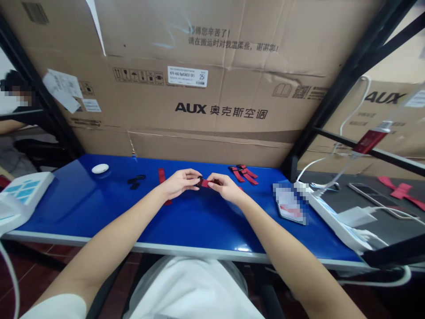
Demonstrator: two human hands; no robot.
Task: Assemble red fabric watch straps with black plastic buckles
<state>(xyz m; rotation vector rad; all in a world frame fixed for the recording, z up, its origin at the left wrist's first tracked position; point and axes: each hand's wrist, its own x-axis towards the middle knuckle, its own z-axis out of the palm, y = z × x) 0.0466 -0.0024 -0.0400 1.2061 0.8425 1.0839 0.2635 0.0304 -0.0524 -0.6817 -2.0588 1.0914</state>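
Note:
Between my two hands, just above the blue tabletop, is a short red strap [206, 183] with a small black buckle [200, 180] at its left end. The fingertips of my left hand [181, 183] pinch the black buckle. My right hand [226, 186] has its thumb and fingers closed on the red strap. Another red strap [161, 175] lies beneath my left hand, its middle hidden. To the right, a few red straps with black buckles [245, 174] rest on the table. Small black pieces [135, 180] lie left of my left hand.
A phone [289, 204] and a white power strip [335, 221] with cables sit at the right. A white oval object [100, 169] and a white device [28, 197] are at left. Cardboard [219, 146] and black frame posts [299, 137] bound the table. Another person's arm [11, 126] shows far left.

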